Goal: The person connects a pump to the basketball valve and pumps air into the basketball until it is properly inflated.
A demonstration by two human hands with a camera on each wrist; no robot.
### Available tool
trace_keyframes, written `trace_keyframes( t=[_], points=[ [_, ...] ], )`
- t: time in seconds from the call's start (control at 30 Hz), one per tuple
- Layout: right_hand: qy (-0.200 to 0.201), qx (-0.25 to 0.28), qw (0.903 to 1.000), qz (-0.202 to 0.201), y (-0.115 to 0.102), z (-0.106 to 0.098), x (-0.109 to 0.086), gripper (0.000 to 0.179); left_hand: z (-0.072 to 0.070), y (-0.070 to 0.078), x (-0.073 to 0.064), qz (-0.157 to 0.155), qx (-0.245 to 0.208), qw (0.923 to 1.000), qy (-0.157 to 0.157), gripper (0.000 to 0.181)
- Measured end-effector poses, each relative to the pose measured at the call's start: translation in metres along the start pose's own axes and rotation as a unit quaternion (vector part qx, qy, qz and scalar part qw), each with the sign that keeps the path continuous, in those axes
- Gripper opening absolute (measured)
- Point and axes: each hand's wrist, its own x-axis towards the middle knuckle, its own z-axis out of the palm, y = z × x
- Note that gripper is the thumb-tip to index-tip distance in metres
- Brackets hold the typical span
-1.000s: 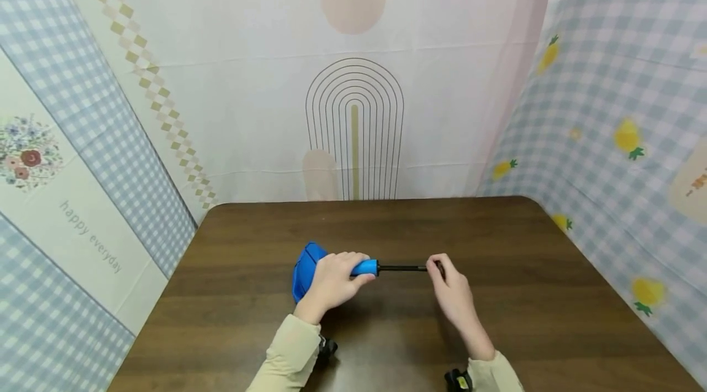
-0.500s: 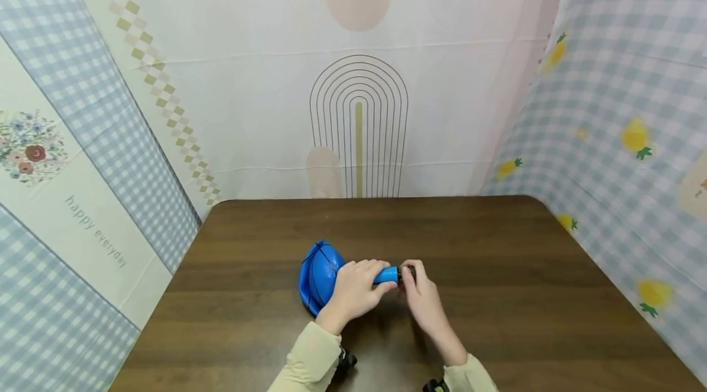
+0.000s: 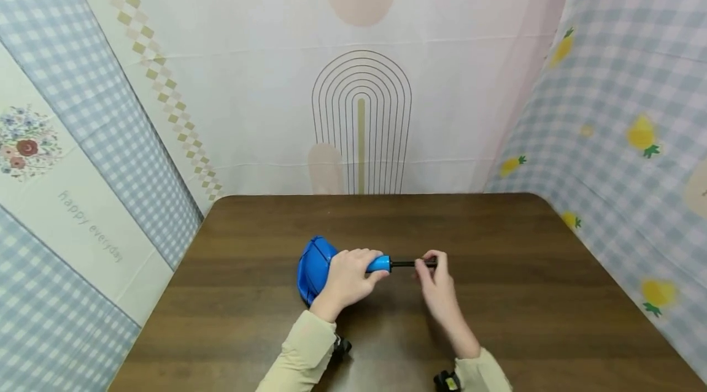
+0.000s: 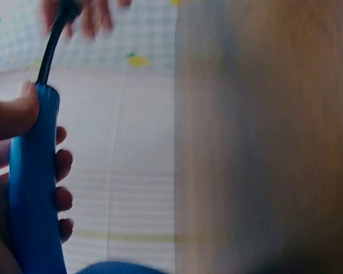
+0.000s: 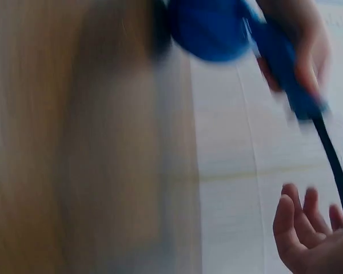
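A blue ball (image 3: 315,270) with black lines, sunken and partly collapsed, lies on the table at the left end of a blue hand pump (image 3: 379,264). My left hand (image 3: 348,281) grips the pump's barrel (image 4: 34,177), thumb near its rod end in the left wrist view. The black rod (image 3: 403,264) stands out to the right. At its far end my right hand (image 3: 440,291) holds the handle, mostly hidden by the fingers. In the right wrist view the ball (image 5: 208,28) sits by the barrel; the join between them is not clear.
The brown wooden table (image 3: 248,330) stretches around both hands. A pale printed cloth (image 3: 265,103) hangs behind it, with checked cloths (image 3: 607,196) at the sides. A dark wrist camera (image 3: 448,381) sits on the right sleeve, another on the left.
My right hand pushed the rod into the barrel half a second ago and has now drawn it partly out to the right. My left hand has kept its grip on the barrel.
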Motion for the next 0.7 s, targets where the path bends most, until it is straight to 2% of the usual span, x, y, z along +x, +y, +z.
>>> trace_keyframes(
  t=[0.13,0.27,0.4,0.5,0.57,0.63,0.7],
  points=[
    [-0.024,0.026,0.9993,-0.014,-0.006,0.022,-0.010,0.029,0.009,0.014,0.003,0.026,0.011,0.9993,0.025,0.034],
    [-0.031,-0.008,0.9992,-0.024,-0.005,0.020,-0.011,0.021,0.010,0.018,0.003,0.030,-0.010,0.9993,0.018,0.034],
    [-0.020,-0.074,0.9964,-0.037,-0.002,0.001,-0.006,0.019,0.003,0.010,0.004,0.025,-0.036,0.9989,-0.018,0.038],
    [0.014,-0.109,0.9933,-0.036,-0.001,-0.014,-0.002,0.021,-0.004,0.000,0.003,0.009,-0.044,0.9984,-0.034,0.038],
    [0.043,-0.124,0.9910,-0.026,-0.001,-0.023,0.000,0.023,-0.008,-0.007,0.001,-0.007,-0.044,0.9985,-0.032,0.037],
    [0.057,-0.107,0.9926,-0.014,-0.003,-0.026,0.001,0.024,-0.010,-0.011,0.000,-0.019,-0.043,0.9987,-0.021,0.036],
    [0.044,-0.061,0.9971,0.002,-0.006,-0.021,0.001,0.024,-0.009,-0.012,-0.001,-0.022,-0.035,0.9991,-0.007,0.036]
  ],
)
